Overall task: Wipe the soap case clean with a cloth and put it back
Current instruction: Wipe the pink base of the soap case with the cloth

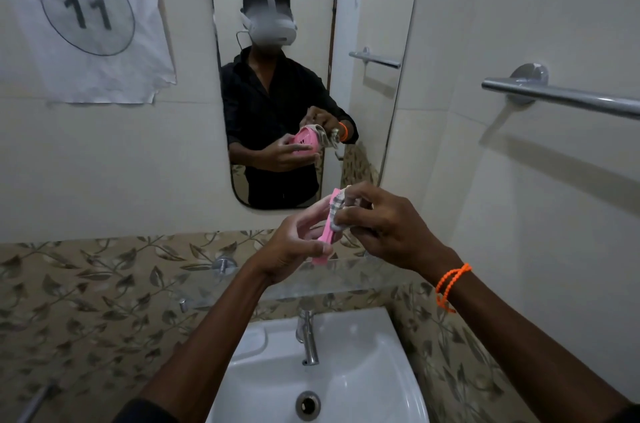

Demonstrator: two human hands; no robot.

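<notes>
Pink plastic soap case (325, 235), frame centre, edge-on: left hand (294, 246) fingers clamp it steady; right hand (384, 225) fingers pinch pale cloth (337, 211) against it, wiping.

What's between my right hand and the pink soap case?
A bunched cloth, gripped by the right hand and pressed against the soap case, as the head view shows.
</notes>
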